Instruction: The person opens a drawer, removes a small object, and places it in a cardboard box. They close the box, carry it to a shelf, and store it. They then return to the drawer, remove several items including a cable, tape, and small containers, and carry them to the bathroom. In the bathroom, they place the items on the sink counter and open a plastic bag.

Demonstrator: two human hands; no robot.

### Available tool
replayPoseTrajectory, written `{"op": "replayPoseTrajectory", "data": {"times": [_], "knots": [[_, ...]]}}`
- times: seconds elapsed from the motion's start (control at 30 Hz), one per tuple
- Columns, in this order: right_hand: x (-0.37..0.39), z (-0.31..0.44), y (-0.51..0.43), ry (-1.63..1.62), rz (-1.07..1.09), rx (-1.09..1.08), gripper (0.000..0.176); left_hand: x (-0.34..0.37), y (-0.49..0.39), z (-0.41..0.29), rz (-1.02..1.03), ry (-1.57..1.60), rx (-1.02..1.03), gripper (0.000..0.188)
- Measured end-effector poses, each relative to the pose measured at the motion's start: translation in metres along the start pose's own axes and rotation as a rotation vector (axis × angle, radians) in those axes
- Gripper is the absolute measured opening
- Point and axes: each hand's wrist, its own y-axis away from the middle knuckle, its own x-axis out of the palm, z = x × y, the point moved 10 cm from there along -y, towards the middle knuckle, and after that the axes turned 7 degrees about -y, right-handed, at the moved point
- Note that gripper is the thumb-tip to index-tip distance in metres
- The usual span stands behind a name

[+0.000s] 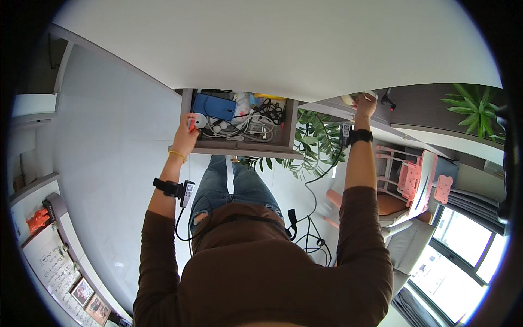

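Note:
An open wooden drawer (245, 147) juts out below a broad pale surface. Inside lie a blue phone-like device (215, 107), a white round object (200, 120), white cables (249, 128) and a black coiled cable (271, 109). My left hand (186, 133) is at the drawer's left side, its fingers closed on a small red object (192, 124). Over to the right, my right hand (365, 105) is at a shelf, its fingers around a whitish object (371, 95) that they partly hide.
A leafy potted plant's foliage (312, 139) hangs right of the drawer. On the right shelf are a small black object (388, 101) and a spiky green plant (474, 108). Black cables (314, 241) trail beside my body. A pink child's chair (408, 180) stands farther right.

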Motion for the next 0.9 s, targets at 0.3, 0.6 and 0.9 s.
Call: {"op": "replayPoseTrajectory", "data": {"times": [0.3, 0.6, 0.9], "knots": [[0.157, -0.026, 0.298, 0.322, 1.276, -0.331, 0.023, 0.133, -0.024, -0.011, 0.698, -0.412, 0.097, 0.037], [0.2, -0.058, 0.361, 1.113, 1.411, -0.613, 0.031, 0.137, -0.021, 0.008, 0.709, -0.48, 0.074, 0.044], [0.179, 0.039, 0.352, 0.778, 1.388, -0.685, 0.022, 0.083, -0.021, 0.008, 0.504, -0.319, 0.046, 0.035]]}}
